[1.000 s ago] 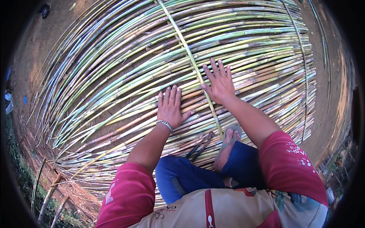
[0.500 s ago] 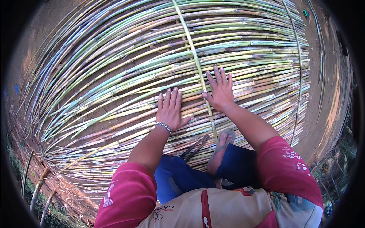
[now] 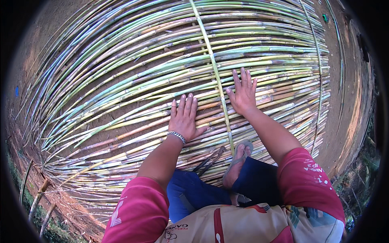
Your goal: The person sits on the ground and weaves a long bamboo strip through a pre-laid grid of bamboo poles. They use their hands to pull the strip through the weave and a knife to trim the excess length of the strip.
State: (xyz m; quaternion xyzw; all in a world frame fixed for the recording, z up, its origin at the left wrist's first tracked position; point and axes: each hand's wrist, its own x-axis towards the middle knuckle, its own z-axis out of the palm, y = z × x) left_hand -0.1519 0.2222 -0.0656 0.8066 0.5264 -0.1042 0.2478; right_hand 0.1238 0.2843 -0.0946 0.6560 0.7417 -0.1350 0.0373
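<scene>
Long jointed canes [image 3: 162,77] in green, yellow and purplish tones lie side by side on the ground, bundled closer at the left end. Across them runs a thinner greenish-yellow crosswise cane [image 3: 214,67]. My left hand [image 3: 184,117] rests flat on the canes left of that crosspiece, fingers stretched out and a chain bracelet [image 3: 177,137] at the wrist. My right hand [image 3: 243,94] lies spread on the canes just right of the crosspiece, its thumb beside it. Neither hand grips anything.
A second crosswise stick [image 3: 318,60] lies over the canes' right ends. My sandalled foot [image 3: 235,166] stands on the near canes, beside a dark tool with two long arms [image 3: 208,160]. Short wooden stakes [image 3: 38,198] rise at the lower left. Brown soil [image 3: 336,121] borders the right.
My right hand has slid slightly right, its thumb coming off the crosspiece. The left hand stays nearly in place on the canes. The whole view has shifted a little.
</scene>
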